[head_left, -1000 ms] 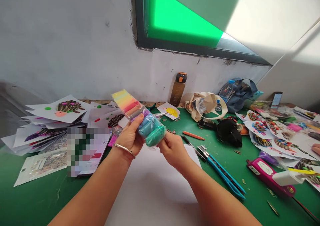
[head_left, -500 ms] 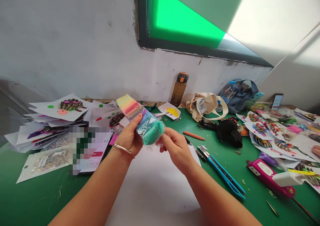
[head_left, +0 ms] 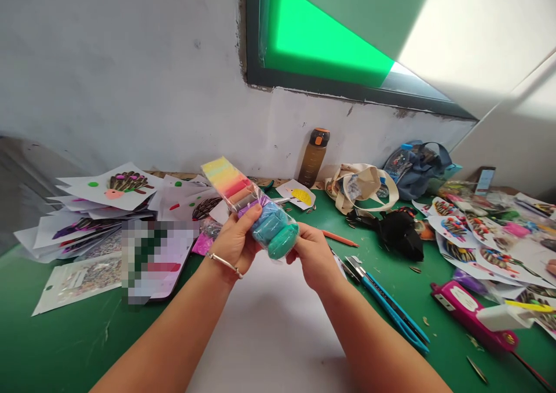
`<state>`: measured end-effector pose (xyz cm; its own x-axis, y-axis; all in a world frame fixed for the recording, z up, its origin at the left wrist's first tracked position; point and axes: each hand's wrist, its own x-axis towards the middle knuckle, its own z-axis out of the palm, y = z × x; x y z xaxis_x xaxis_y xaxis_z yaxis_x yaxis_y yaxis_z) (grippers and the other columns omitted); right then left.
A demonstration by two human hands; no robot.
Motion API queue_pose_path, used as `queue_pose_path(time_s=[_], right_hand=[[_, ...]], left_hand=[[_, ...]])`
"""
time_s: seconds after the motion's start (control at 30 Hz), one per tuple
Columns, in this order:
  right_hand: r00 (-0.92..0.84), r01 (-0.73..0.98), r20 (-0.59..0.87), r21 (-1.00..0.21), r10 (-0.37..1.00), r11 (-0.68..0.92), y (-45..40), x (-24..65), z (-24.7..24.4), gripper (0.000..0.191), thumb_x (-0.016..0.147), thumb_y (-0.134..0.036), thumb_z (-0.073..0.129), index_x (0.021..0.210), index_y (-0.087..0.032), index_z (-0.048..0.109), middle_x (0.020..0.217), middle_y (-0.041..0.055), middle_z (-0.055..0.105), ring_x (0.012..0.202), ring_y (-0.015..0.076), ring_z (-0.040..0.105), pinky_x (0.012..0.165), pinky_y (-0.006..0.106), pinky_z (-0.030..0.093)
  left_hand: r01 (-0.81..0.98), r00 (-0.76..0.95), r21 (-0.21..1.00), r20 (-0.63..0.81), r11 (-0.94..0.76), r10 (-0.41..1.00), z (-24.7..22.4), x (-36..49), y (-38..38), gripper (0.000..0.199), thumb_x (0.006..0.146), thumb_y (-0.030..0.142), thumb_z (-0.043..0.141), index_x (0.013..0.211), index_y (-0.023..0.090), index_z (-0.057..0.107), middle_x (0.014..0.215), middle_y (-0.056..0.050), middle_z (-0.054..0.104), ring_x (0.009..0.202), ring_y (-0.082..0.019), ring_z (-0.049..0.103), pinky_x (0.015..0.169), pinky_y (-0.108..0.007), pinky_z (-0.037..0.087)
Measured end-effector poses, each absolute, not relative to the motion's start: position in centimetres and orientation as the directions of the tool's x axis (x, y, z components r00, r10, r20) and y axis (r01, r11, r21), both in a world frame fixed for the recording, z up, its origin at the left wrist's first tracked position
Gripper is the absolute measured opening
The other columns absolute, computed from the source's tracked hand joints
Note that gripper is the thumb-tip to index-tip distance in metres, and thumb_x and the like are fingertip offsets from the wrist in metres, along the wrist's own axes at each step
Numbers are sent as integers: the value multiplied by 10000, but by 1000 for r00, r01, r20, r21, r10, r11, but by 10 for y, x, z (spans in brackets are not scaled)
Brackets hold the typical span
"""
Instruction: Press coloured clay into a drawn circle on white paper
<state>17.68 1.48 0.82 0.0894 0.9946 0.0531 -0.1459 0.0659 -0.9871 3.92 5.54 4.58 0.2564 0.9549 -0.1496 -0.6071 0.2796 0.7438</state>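
A clear plastic pack of coloured modelling clay (head_left: 273,222) is held up over a white sheet of paper (head_left: 269,335). Its colours run from yellow at the far end through red and purple to blue and green near me. My left hand (head_left: 237,239), with a bangle at the wrist, is closed round the middle of the pack, thumb on top. At the green end, my right hand (head_left: 317,257) pinches the edge of the plastic; part of its fingertips is hidden behind the pack.
To the left are a stack of paper pictures (head_left: 108,190), a phone (head_left: 174,265) and a bead packet (head_left: 73,283). Blue-handled tweezers (head_left: 391,306), an orange pen (head_left: 341,238) and a magenta glue gun (head_left: 469,312) lie right. Another person's hand (head_left: 551,265) shows at the right edge.
The pack has turned slightly and shifted a little to the right, and its blue and green clay lumps show more clearly. Both hands keep hold of it.
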Motion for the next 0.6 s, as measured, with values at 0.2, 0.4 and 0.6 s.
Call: queue_pose_path(time_s=[0.2,0.4,0.6], right_hand=[[-36,-448,-111,-886,993,-116,21,184,1,65,651,-176,657,641,-161,594,528,-33,555,476,90,469,497,233,370],[-52,-558,-167,-813,985,-167,17,181,4,169,684,-277,742,761,-160,649,667,-8,645,585,100,548,640,265,461],[17,-635,-190,-761,982,-136,14,172,6,230,741,-315,724,907,-176,645,770,17,681,699,129,622,725,279,485]], left_hand=[[-580,274,772,-114,259,955,42,41,53,359,703,188,761,1022,222,600,797,17,663,639,-126,625,536,-233,537],[-625,221,771,25,122,975,43,39,52,505,678,158,779,1125,282,579,944,10,676,782,-144,642,646,-248,544],[-630,89,773,163,-71,983,46,39,54,569,653,89,779,1129,316,566,1016,24,654,858,-128,620,719,-239,531]])
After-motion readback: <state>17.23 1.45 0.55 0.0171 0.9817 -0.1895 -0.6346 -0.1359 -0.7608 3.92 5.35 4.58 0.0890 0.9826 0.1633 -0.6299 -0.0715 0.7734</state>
